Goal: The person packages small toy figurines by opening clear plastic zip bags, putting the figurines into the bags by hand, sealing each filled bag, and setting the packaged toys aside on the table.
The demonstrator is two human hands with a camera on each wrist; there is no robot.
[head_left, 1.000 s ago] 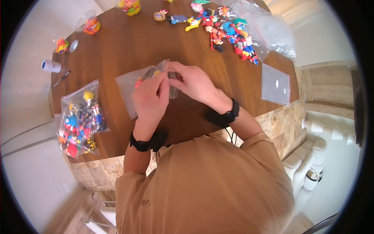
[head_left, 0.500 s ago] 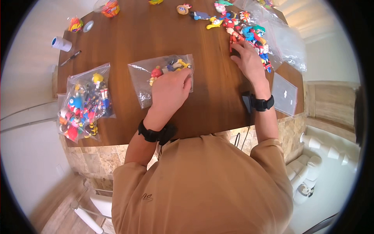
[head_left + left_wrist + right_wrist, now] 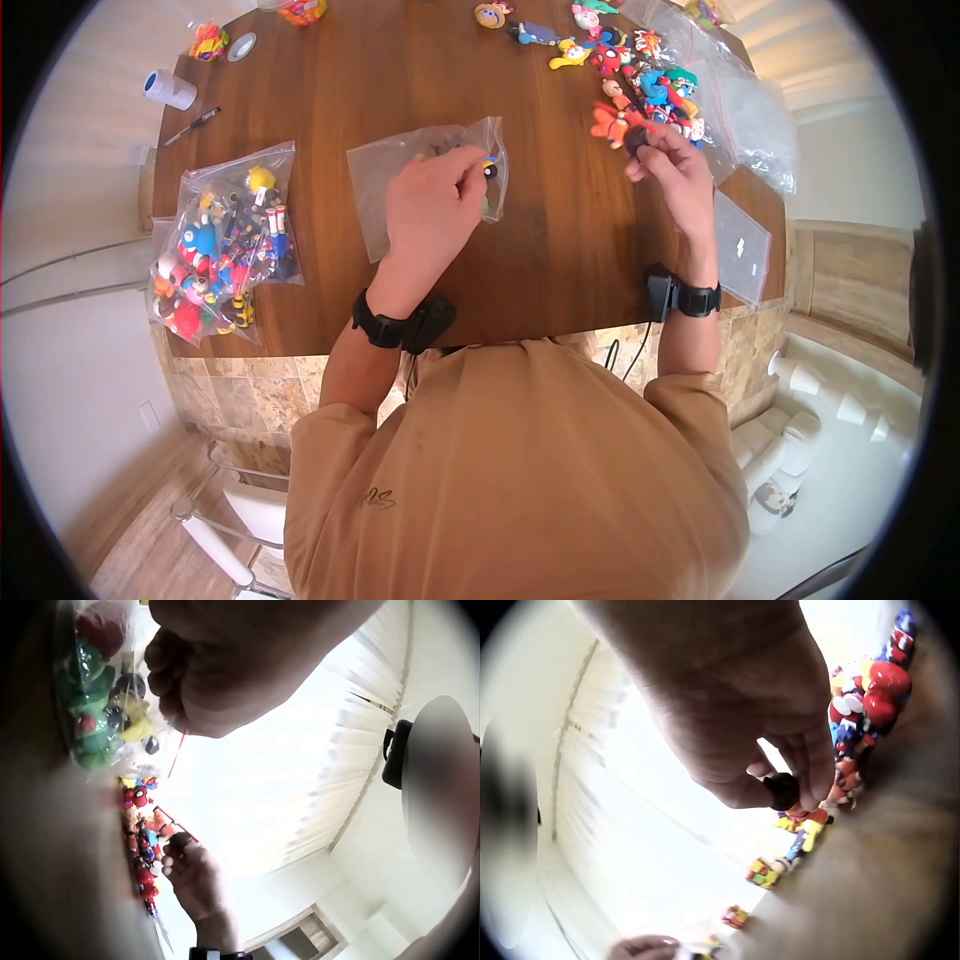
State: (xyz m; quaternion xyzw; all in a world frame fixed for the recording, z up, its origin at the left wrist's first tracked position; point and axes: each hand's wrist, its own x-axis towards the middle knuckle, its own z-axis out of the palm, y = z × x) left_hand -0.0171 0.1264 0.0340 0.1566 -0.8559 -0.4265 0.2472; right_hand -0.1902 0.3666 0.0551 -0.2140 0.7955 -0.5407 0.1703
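Note:
My left hand (image 3: 435, 195) pinches the upper edge of a clear zip bag (image 3: 370, 195) lying mid-table. In the left wrist view, toy figurines with a green body (image 3: 94, 720), a red top and yellow parts show through its plastic. At the right, my right hand (image 3: 680, 175) holds an orange-clad figurine (image 3: 610, 125) with a dark head between thumb and fingers. That dark head (image 3: 782, 791) sticks out beneath the fingertips in the right wrist view. Right beside this hand lies a pile of colourful figurines (image 3: 655, 85), including a red Spider-Man one.
On the left is a full zip bag of figurines (image 3: 225, 245). Beyond it are a pen (image 3: 192, 126), a white cylinder (image 3: 170, 90) and bright candy-coloured packs (image 3: 208, 42). Empty plastic bags (image 3: 750, 120) and a flat clear bag (image 3: 740, 250) lie at the right edge.
My right hand has left the middle bag, reached right to the pile and picked up the orange-clad figurine. My left hand has stayed at the bag.

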